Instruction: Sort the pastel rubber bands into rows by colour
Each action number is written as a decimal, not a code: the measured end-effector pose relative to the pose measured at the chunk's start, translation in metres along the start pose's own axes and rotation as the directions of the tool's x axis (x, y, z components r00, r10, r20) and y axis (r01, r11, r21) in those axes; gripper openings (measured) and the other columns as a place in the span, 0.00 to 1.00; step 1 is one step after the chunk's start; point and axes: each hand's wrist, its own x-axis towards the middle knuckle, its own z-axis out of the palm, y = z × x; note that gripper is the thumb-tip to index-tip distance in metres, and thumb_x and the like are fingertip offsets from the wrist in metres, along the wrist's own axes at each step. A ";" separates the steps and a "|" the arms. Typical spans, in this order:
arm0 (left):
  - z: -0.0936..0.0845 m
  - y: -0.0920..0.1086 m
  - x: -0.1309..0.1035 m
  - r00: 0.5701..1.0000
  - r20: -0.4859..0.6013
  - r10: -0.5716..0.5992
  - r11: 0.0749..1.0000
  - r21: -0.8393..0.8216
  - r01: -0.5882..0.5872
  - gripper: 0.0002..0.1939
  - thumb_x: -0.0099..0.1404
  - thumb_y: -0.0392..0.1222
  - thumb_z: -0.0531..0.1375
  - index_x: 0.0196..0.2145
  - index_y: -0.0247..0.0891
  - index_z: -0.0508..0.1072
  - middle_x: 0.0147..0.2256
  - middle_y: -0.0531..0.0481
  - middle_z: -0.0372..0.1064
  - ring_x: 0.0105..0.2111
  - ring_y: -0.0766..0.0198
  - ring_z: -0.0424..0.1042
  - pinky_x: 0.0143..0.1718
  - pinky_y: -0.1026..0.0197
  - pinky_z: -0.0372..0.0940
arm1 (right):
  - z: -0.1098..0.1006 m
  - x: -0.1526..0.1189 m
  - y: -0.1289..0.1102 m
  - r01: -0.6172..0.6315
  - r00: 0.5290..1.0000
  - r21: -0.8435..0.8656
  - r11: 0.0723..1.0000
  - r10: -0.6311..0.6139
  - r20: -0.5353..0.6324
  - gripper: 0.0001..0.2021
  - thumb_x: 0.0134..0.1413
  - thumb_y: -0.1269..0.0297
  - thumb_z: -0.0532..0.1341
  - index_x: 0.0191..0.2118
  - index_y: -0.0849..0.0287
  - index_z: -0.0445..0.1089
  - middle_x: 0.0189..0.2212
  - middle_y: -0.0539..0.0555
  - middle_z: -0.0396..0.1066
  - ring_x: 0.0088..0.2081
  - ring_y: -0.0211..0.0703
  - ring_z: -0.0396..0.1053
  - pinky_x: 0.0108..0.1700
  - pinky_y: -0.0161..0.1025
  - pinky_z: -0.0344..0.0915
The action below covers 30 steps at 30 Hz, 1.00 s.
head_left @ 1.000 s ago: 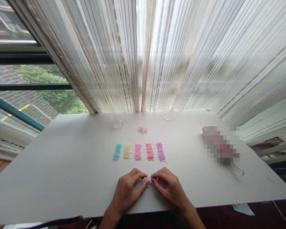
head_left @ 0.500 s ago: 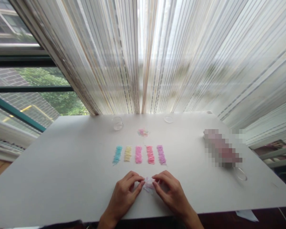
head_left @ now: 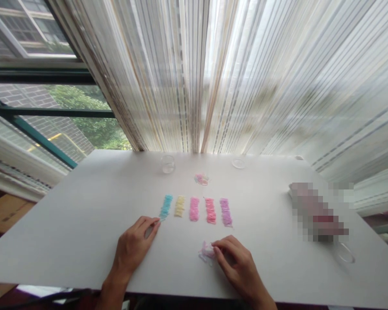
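My left hand is closed in a pinch at the lower end of a column of blue rubber bands, with a small blue band at its fingertips. My right hand has thumb and forefinger pinched at the edge of a loose pile of pale pink and white bands; what is between those fingertips is too small to make out. To the right of the blue column lie columns of yellow bands, pink bands, coral bands and purple bands.
A small mixed-colour heap of bands lies behind the columns. Farther back stand a clear round container and a clear lid. A blurred-out pinkish object with a loop rests at the right of the white table.
My left hand has left the loose pile and moved left and forward to the blue column's near end. My right hand stays at the pile. The view has shifted slightly.
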 end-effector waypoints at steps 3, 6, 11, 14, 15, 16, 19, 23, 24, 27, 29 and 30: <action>0.003 0.000 0.004 0.999 -0.031 0.009 1.000 -0.004 -0.010 0.14 0.75 0.49 0.54 0.42 0.44 0.78 0.36 0.52 0.79 0.30 0.63 0.78 0.29 0.66 0.68 | -0.001 0.001 -0.001 -0.017 1.000 -0.003 1.000 0.017 0.007 0.08 0.68 0.66 0.58 0.39 0.55 0.75 0.31 0.54 0.74 0.33 0.44 0.74 0.36 0.39 0.72; 0.004 -0.001 0.007 0.999 -0.050 0.013 1.000 -0.012 -0.013 0.15 0.75 0.51 0.54 0.41 0.43 0.77 0.35 0.52 0.80 0.27 0.63 0.77 0.28 0.65 0.67 | -0.001 0.000 -0.002 -0.030 0.999 -0.010 1.000 0.030 0.016 0.08 0.68 0.66 0.58 0.39 0.55 0.75 0.31 0.54 0.74 0.34 0.44 0.74 0.36 0.39 0.72; 0.003 -0.001 0.012 0.999 -0.042 0.033 0.999 -0.028 -0.034 0.16 0.75 0.51 0.54 0.39 0.42 0.77 0.35 0.52 0.80 0.26 0.63 0.76 0.28 0.64 0.67 | -0.001 0.001 -0.002 -0.044 0.999 -0.007 0.999 0.044 0.026 0.08 0.68 0.67 0.58 0.39 0.55 0.75 0.32 0.54 0.74 0.34 0.44 0.74 0.37 0.39 0.71; 0.002 -0.001 0.015 0.999 -0.025 0.045 0.999 -0.029 -0.046 0.16 0.76 0.50 0.53 0.39 0.42 0.77 0.35 0.52 0.80 0.26 0.63 0.76 0.29 0.64 0.67 | -0.001 0.001 -0.002 -0.044 0.999 -0.014 0.999 0.044 0.029 0.07 0.67 0.68 0.58 0.39 0.54 0.74 0.32 0.53 0.74 0.34 0.44 0.73 0.36 0.39 0.71; 0.001 0.000 0.016 0.999 -0.018 0.047 0.999 -0.027 -0.047 0.15 0.76 0.49 0.53 0.39 0.42 0.77 0.36 0.52 0.80 0.27 0.64 0.76 0.29 0.65 0.67 | -0.001 0.001 -0.002 -0.041 0.999 -0.019 0.999 0.041 0.030 0.07 0.67 0.68 0.58 0.39 0.54 0.75 0.32 0.53 0.74 0.34 0.44 0.73 0.36 0.39 0.71; 0.001 0.000 0.016 0.999 -0.011 0.047 0.999 -0.024 -0.047 0.15 0.76 0.49 0.53 0.39 0.42 0.77 0.37 0.52 0.80 0.27 0.64 0.76 0.29 0.65 0.66 | -0.001 0.001 -0.002 -0.038 0.999 -0.024 0.999 0.038 0.030 0.07 0.67 0.68 0.58 0.39 0.54 0.75 0.32 0.53 0.74 0.34 0.44 0.73 0.36 0.39 0.71; 0.002 0.001 0.017 0.999 -0.003 0.047 0.999 -0.017 -0.047 0.15 0.76 0.48 0.53 0.40 0.42 0.78 0.38 0.52 0.80 0.27 0.64 0.76 0.29 0.65 0.66 | -0.001 0.001 -0.002 -0.041 0.999 -0.032 0.999 0.042 0.028 0.07 0.67 0.68 0.59 0.39 0.54 0.75 0.32 0.53 0.74 0.34 0.44 0.73 0.37 0.39 0.71; 0.001 0.000 0.019 0.999 0.020 0.026 0.999 -0.038 -0.025 0.16 0.75 0.50 0.54 0.39 0.42 0.78 0.36 0.53 0.80 0.24 0.66 0.73 0.28 0.65 0.65 | -0.001 0.001 -0.002 -0.050 0.998 -0.032 0.998 0.051 0.027 0.07 0.67 0.68 0.58 0.39 0.55 0.74 0.32 0.53 0.74 0.34 0.44 0.73 0.37 0.39 0.71; 0.000 0.000 0.021 0.999 0.038 0.015 0.999 -0.047 -0.013 0.16 0.75 0.51 0.54 0.40 0.42 0.78 0.36 0.53 0.80 0.23 0.66 0.72 0.28 0.65 0.65 | -0.001 0.001 -0.002 -0.052 0.998 -0.034 0.998 0.053 0.031 0.07 0.67 0.68 0.58 0.39 0.55 0.74 0.32 0.53 0.73 0.34 0.44 0.73 0.37 0.39 0.70; -0.002 -0.002 0.025 0.997 0.078 -0.016 0.998 -0.063 0.020 0.17 0.74 0.54 0.55 0.40 0.42 0.79 0.34 0.54 0.80 0.22 0.67 0.71 0.28 0.65 0.65 | -0.001 0.001 -0.001 -0.055 0.997 -0.039 0.998 0.056 0.045 0.08 0.67 0.68 0.58 0.39 0.55 0.74 0.32 0.54 0.73 0.34 0.44 0.73 0.37 0.39 0.70; -0.002 -0.002 0.027 0.997 0.079 -0.021 0.997 -0.067 0.026 0.18 0.73 0.55 0.55 0.39 0.43 0.79 0.34 0.54 0.80 0.23 0.66 0.72 0.28 0.65 0.65 | -0.001 0.001 0.000 -0.056 0.997 -0.035 0.998 0.058 0.049 0.08 0.67 0.68 0.58 0.39 0.55 0.74 0.32 0.54 0.73 0.35 0.44 0.73 0.38 0.39 0.70; -0.002 -0.001 0.028 0.997 0.078 -0.020 0.997 -0.070 0.026 0.18 0.74 0.55 0.54 0.39 0.43 0.79 0.35 0.53 0.80 0.23 0.66 0.72 0.28 0.65 0.65 | -0.001 0.000 0.000 -0.056 0.997 -0.031 0.998 0.058 0.050 0.08 0.67 0.68 0.58 0.39 0.55 0.74 0.32 0.54 0.73 0.35 0.44 0.73 0.38 0.40 0.70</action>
